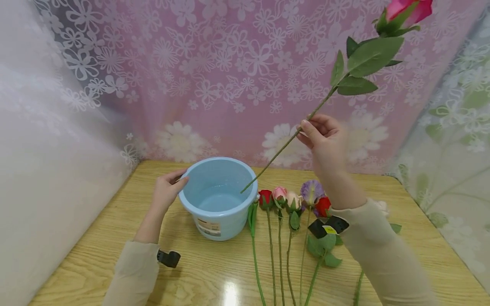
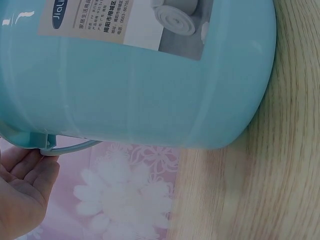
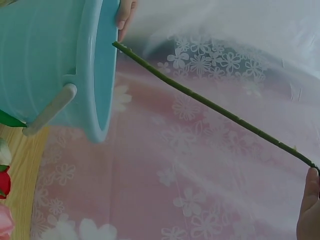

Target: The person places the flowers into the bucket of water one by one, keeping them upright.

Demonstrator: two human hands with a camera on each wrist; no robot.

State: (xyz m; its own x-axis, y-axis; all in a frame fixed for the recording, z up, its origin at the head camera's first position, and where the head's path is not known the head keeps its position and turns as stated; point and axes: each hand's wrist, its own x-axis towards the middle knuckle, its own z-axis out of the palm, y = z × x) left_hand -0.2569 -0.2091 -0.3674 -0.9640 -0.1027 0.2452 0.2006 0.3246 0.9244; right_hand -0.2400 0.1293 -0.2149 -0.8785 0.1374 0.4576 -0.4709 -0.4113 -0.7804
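Note:
A light blue bucket [image 1: 208, 221] stands upright on the wooden table, its inside visible from above. My left hand [image 1: 167, 190] grips its left rim, thumb on the near side; in the left wrist view, those fingers [image 2: 42, 172] lie by the handle's hinge. My right hand [image 1: 325, 138] pinches the green stem [image 1: 279, 151] of a pink rose [image 1: 407, 12] between thumb and fingers. The flower is high at the upper right, partly cut off by the frame. Slanting down to the left, the stem's cut end [image 3: 118, 45] is at the bucket's mouth.
Right of the bucket, several flowers lie in a row with stems toward me: a red rose [image 1: 265, 198], a pink one [image 1: 280, 194], a cream one [image 1: 294, 200] and a purple bloom [image 1: 311, 191]. My right forearm hides others. A floral curtain [image 1: 229, 85] hangs behind the table.

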